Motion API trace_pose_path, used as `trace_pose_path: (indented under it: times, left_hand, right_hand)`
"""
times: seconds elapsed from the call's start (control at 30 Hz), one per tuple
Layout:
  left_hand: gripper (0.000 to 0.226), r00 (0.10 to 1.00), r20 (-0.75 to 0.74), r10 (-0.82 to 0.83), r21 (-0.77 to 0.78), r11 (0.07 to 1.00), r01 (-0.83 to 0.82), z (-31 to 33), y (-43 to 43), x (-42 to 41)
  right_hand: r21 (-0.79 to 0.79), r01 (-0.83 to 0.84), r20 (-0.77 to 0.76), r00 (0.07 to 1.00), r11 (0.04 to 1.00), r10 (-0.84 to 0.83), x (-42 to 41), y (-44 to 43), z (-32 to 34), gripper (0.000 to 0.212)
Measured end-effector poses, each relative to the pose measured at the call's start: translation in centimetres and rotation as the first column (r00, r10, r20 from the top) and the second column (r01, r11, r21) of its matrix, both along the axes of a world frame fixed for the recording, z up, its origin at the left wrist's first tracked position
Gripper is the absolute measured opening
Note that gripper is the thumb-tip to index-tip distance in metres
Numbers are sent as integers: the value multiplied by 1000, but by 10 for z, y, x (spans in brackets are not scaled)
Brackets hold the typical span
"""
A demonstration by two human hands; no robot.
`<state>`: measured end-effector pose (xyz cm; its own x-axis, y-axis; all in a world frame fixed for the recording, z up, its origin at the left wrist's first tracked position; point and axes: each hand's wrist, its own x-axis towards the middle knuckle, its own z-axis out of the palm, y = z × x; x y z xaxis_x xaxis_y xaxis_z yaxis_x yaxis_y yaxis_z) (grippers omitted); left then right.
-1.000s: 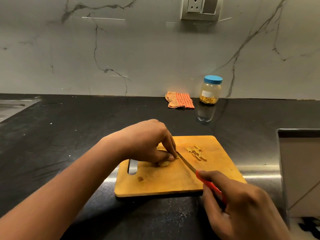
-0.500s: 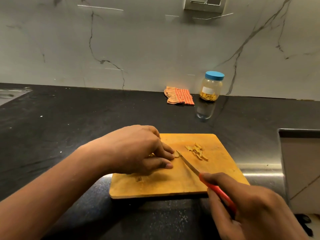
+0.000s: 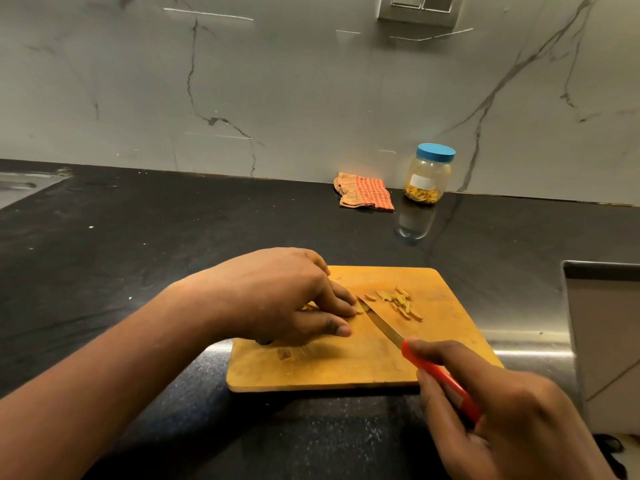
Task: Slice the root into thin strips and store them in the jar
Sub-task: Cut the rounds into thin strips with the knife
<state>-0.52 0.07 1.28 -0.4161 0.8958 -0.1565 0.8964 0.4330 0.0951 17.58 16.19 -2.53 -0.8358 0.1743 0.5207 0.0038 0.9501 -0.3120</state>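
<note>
At the far left the steel sink (image 3: 20,185) edges the dark table (image 3: 173,254), across which your left hand (image 3: 277,296) reaches onto the wooden cutting board (image 3: 346,368). Its fingers curl down over the root (image 3: 359,308), a grip that pins the piece flat and leaves only a pale sliver showing past the fingertips. A second ago those fingers stood arched and high on the root; they have since flattened and slid along it, and the hand now covers the board's handle slot. The knife (image 3: 384,327) has come back in after lifting slightly clear half a second ago, and its tip again rests against the exposed end, beside your fingertips. That reads as the setup for a further slice, so cutting is likely mid-run, not finished. Just right of the blade lies the small heap of cut strips (image 3: 398,301), apparently no bigger than before. Against the wall sit a checked orange cloth (image 3: 365,194) and, just beside it, the jar (image 3: 429,174), blue lid on, some strips already inside, well apart from the board. Nearest the lens, your right hand (image 3: 512,417) keeps a closed grip round the knife's red handle. A steel panel (image 3: 602,323) closes the right edge.
</note>
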Motion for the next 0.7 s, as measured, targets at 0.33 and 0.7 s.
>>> trace_pose_path:
  times: [0.33,0.7]
  left_hand:
    - [43,1000,1,-4,18,1000,4,-1,1,2]
    - [46,996,-90,-23,31,999,26,-3,1,1]
  right_hand:
    - [16,-110,137,985,994,107,-11,0,4,29]
    - [56,-41,96,995,998,35,8,6,10,26]
